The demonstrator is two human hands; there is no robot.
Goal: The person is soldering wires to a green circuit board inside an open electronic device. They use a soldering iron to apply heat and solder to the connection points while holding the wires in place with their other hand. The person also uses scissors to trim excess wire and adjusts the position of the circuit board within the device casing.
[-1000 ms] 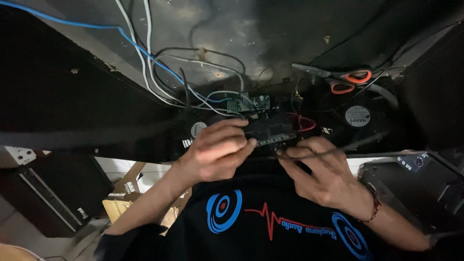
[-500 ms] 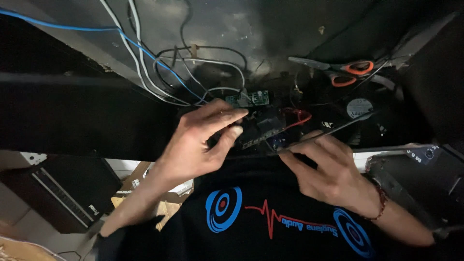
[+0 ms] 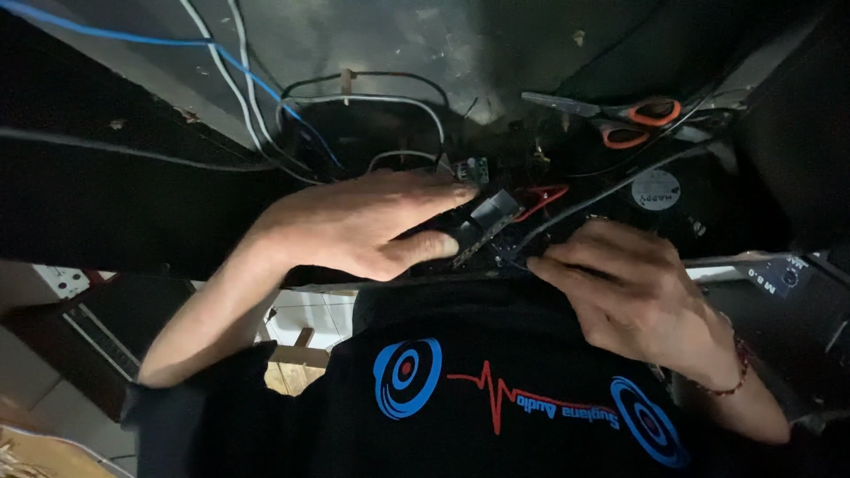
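Looking down over a black shirt (image 3: pixel 496 389) w/ blue disc prints and a red pulse line across the chest, both hands work at a dark desk (image 3: pixel 106 204). Beyond the fingers, a grey wall (image 3: pixel 398 35) carries a blue cable (image 3: pixel 177 42) and white cables (image 3: pixel 230 80) running down toward the work. Up and to the right of the right-hand fingers lie scissors (image 3: pixel 633 119) w/ orange handles, and just past those fingers sits a round white label (image 3: pixel 655 188) on a black fan; its print is too small to tell. Far right, near the wrist, a small white sticker (image 3: pixel 766 274) on a dark box.

Left hand (image 3: pixel 354 226) lies palm-down, fingers (image 3: pixel 425 190) stretched together toward the right, thumb tucked beneath; thumb and fingers close on the near end of a dark circuit board (image 3: pixel 487 221), which sticks out past the fingertips. Small green terminal block (image 3: pixel 474 168) sits right at the tips of those fingers. Red wire (image 3: pixel 540 196) loops just beyond the board.

Right hand (image 3: pixel 629 292) is curled, knuckles up, fingers (image 3: pixel 567 257) bunched together and pinched at the board's right edge; what they pinch is hidden, can't tell. Bead bracelet (image 3: pixel 730 376) on that wrist.
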